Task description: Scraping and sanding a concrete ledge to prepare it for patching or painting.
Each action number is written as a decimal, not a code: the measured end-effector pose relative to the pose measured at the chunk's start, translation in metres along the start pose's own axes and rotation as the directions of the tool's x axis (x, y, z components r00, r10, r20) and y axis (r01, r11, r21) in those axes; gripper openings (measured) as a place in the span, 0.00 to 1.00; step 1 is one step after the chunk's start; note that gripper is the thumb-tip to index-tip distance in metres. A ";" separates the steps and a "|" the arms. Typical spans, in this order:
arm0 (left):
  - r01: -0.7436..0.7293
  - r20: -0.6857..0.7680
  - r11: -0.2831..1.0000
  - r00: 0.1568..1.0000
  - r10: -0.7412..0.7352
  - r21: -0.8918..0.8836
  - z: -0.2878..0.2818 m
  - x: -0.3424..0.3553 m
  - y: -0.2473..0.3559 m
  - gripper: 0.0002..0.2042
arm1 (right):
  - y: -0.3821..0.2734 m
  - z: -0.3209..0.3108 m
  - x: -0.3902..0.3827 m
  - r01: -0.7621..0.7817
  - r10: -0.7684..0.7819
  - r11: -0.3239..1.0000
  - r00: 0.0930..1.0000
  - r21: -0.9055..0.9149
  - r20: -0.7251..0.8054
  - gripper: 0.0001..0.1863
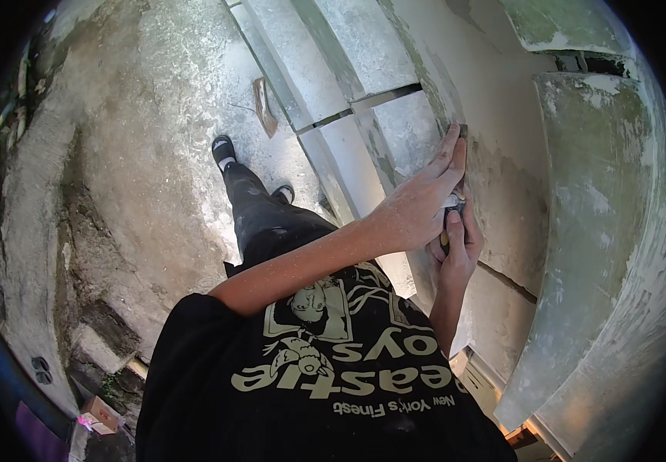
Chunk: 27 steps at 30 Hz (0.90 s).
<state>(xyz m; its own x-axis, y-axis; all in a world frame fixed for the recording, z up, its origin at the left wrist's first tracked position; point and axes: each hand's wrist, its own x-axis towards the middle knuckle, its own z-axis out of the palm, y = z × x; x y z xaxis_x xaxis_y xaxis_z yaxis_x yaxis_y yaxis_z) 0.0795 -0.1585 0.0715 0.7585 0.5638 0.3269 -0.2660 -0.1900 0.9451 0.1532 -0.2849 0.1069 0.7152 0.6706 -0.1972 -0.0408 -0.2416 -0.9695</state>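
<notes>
A flat hand tool [464,132] with a black and yellow handle lies against a pale, putty-coated surface [502,154]. It looks like a scraper or trowel seen edge-on; the hands cover most of it. My left hand [434,196] reaches across from the left, its straightened fingers pressed along the far part of the tool. Closer to my body, the fingers and thumb of my right hand [462,258] wrap round the handle. White dust coats the left hand and forearm.
Left of the hands run long pale panels [333,154] with dark gaps at their joints. A curved greenish panel [594,192] stands at the right. On the dusty concrete floor [163,138] lies a strip of scrap [264,108] near my feet. A small cardboard box [100,416] sits at lower left.
</notes>
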 end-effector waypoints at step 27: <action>0.033 0.089 0.997 0.995 -0.039 0.065 -0.003 -0.007 0.014 0.43 | -0.004 -0.019 -0.010 -0.020 0.019 1.000 0.998 0.005 0.056 0.25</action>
<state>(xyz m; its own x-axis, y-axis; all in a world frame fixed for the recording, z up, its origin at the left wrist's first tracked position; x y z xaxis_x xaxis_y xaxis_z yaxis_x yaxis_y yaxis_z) 0.0689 -0.1627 0.0822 0.8180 0.4971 0.2894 -0.2020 -0.2228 0.9537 0.1590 -0.3038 0.1150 0.6741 0.7040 -0.2236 -0.0583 -0.2510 -0.9662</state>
